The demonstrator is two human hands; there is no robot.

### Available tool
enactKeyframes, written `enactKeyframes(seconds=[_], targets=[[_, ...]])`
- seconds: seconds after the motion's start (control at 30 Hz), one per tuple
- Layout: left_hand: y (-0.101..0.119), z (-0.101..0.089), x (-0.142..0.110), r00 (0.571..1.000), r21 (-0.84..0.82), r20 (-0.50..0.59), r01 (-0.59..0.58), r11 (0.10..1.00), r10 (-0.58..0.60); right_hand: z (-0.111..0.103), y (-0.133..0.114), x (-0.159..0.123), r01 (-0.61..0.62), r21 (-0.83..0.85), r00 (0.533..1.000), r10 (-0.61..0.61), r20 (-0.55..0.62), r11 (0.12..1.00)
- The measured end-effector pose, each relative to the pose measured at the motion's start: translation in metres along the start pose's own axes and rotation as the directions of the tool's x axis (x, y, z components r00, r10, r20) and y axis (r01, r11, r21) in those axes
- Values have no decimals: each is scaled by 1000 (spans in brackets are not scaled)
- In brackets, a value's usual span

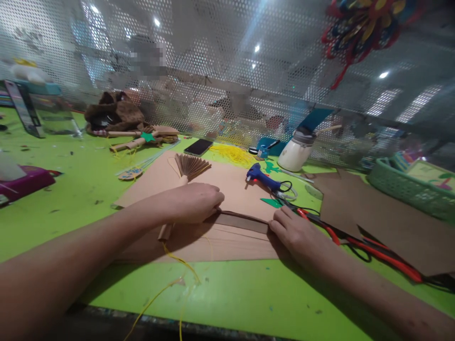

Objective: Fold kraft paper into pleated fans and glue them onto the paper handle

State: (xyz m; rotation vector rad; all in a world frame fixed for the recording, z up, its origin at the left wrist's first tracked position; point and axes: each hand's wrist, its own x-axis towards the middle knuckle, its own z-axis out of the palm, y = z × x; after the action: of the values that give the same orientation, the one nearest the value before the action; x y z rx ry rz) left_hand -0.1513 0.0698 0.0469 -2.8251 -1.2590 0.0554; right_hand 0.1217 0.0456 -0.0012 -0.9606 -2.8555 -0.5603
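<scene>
A narrow folded strip of brown paper (pixel 243 221) lies between my hands, over a tan sheet (pixel 231 182). My left hand (pixel 197 201) pinches the strip's left end, with its fingers curled. The right end is pinched by my right hand (pixel 289 227). Beneath my left wrist passes a rolled paper handle (pixel 166 232), partly hidden by my arm. Above it spreads a pleated brown paper fan (pixel 192 167). Yellow string (pixel 181 259) trails from the handle's lower end toward the table's front edge.
A blue glue gun (pixel 265 180) lies beyond the strip. Red-handled scissors (pixel 387 260) and brown paper sheets (pixel 355 199) lie right, near a green basket (pixel 401 184). Behind are a phone (pixel 199 147), yellow string pile (pixel 232 154) and white jar (pixel 295 154). A perforated screen (pixel 220 61) borders the back.
</scene>
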Motion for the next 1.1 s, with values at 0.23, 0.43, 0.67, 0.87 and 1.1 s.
enactKeyframes(seconds=[0.23,0.43,0.67,0.87,1.1], targets=[[6,-5,-4,999,-16,-36,14,1000,-15,-3,0,1,-14,-6,999,14,39,1000],[9,-4,-2,999,93,-34,1,996,2,-5,3,2,24,-25,999,-23,44,999],[19,-1,-2,999,148,-49,3,989,4,-8,3,5,100,-81,994,-97,40,992],[32,14,-10,992,167,-108,-52,984,71,-10,2,5,122,-119,993,-121,8,985],[27,3,-9,987,150,-154,75,986,-52,-4,3,-3,22,4,1000,-22,-12,1000]])
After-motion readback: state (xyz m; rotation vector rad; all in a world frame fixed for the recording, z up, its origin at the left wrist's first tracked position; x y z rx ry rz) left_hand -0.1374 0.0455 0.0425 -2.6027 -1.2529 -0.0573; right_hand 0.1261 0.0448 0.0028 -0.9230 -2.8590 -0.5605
